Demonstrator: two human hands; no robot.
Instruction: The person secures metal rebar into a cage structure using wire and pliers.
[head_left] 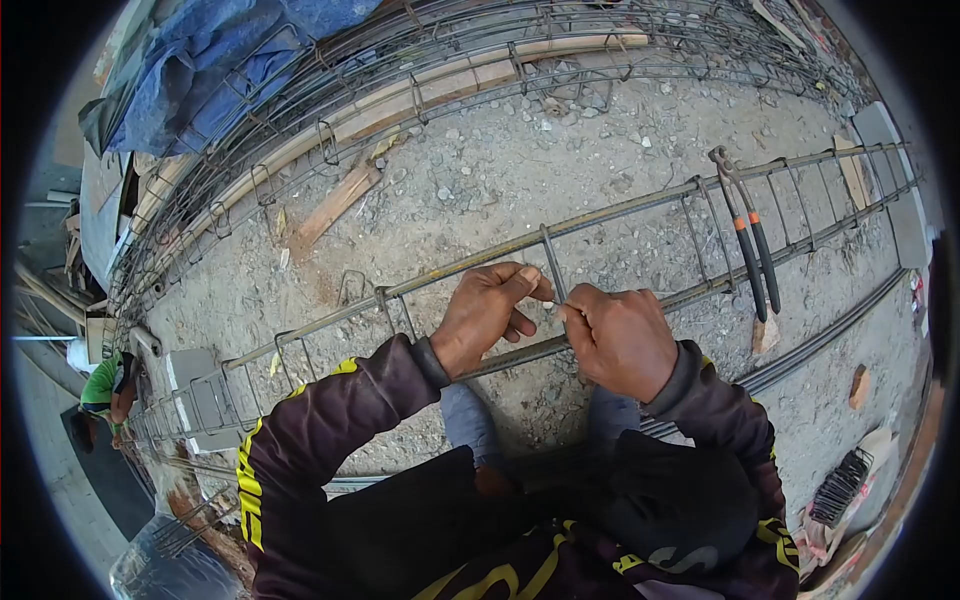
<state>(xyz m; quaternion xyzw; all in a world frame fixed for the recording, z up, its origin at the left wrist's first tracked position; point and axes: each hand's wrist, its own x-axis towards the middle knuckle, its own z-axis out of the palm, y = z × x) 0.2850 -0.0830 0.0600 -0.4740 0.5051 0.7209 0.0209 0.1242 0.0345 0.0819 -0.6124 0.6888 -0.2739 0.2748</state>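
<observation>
My left hand (488, 312) is closed in a pinch, thumb against forefinger, with the other fingers curled loosely. Close beside it, my right hand (622, 338) has its fingers pressed together. A thin piece, perhaps wire, seems to lie between the fingertips, too small to make out. Both hands are over a long rebar cage (620, 210), at a steel stirrup (553, 258) whose lower part the right hand hides. Pincers (750, 243) with black handles and orange bands hang over the cage's far bar, to the right of my hands.
More rebar cages (430, 88) lie along the back with a long wooden strip, beside a blue tarp (205, 75). A wood piece (335, 208) lies on the gravelly ground. Loose bars (830, 320) and a bundle of dark wires (840, 487) are at right. Another person (103, 385) is at far left.
</observation>
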